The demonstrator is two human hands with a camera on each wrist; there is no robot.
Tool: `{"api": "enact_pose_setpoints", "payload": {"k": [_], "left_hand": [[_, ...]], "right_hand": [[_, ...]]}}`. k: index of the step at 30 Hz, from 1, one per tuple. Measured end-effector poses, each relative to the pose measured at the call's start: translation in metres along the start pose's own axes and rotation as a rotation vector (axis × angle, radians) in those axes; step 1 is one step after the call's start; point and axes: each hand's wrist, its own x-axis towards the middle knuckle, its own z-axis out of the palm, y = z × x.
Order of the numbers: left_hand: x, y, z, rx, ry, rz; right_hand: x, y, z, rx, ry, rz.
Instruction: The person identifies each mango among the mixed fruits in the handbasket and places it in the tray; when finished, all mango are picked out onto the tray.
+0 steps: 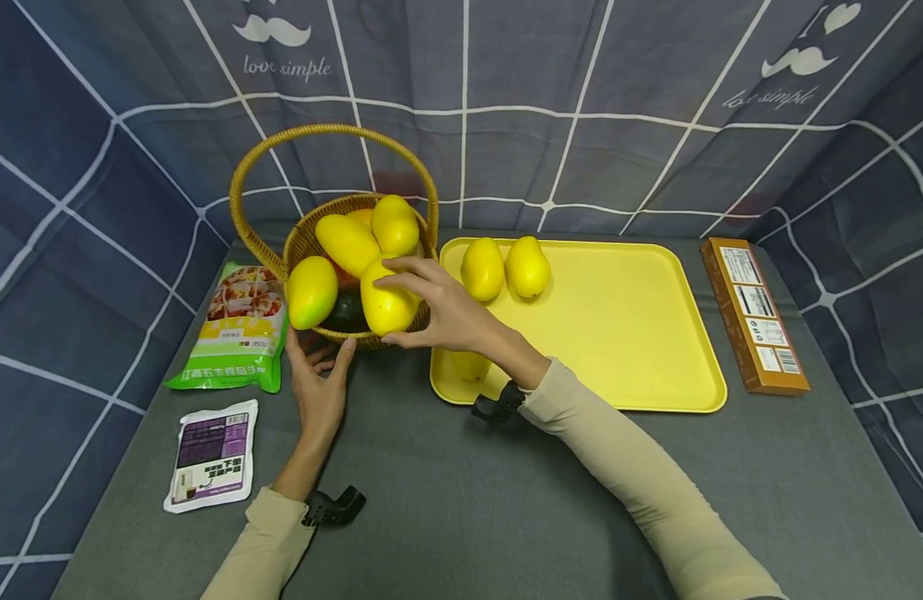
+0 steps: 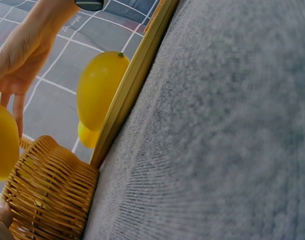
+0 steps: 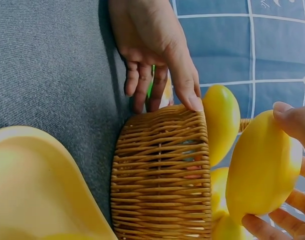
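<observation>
A wicker basket (image 1: 371, 342) with a tall arched handle (image 1: 334, 130) holds several yellow mangoes (image 1: 346, 242) and a dark, rounded fruit (image 1: 346, 312). My right hand (image 1: 450, 308) grips a yellow mango (image 3: 265, 167) between thumb and fingers, over the basket's front right side. At the basket's front left, my left hand (image 1: 319, 387) touches the wicker from outside. Its thumb rests at the rim and its fingers extend along the side, in the right wrist view (image 3: 157, 50). A greenish-yellow mango (image 1: 311, 293) leans over the rim just above that hand.
Right of the basket lies a yellow tray (image 1: 619, 333) with two mangoes (image 1: 527, 267) at its back left and another mango (image 1: 465, 365) partly under my right wrist. A green food bag (image 1: 236, 333) and a white-purple pouch (image 1: 212, 457) lie left; a brown box (image 1: 757, 317) lies far right.
</observation>
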Motion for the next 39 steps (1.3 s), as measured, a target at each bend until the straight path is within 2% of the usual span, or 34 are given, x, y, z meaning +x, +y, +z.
{"api": "enact_pose_setpoints", "payload": {"k": [10,17,23,28,39], "left_hand": [[0.000,0.000,0.000,-0.013,-0.004,0.002],[-0.001,0.001,0.000,-0.016,-0.001,-0.007],[-0.001,0.001,0.000,-0.018,-0.001,-0.001],[0.000,0.000,0.000,-0.008,-0.002,0.002],[0.000,-0.001,0.001,-0.018,-0.006,0.008]], "right_hand": [[-0.018,-0.002,-0.015,-0.007,0.014,0.017],[-0.038,0.004,-0.032,-0.031,0.064,0.020],[-0.063,0.014,-0.047,-0.074,0.079,0.054],[-0.089,0.022,-0.056,-0.112,0.072,0.113],[-0.135,0.041,-0.061,-0.135,0.027,0.210]]}}
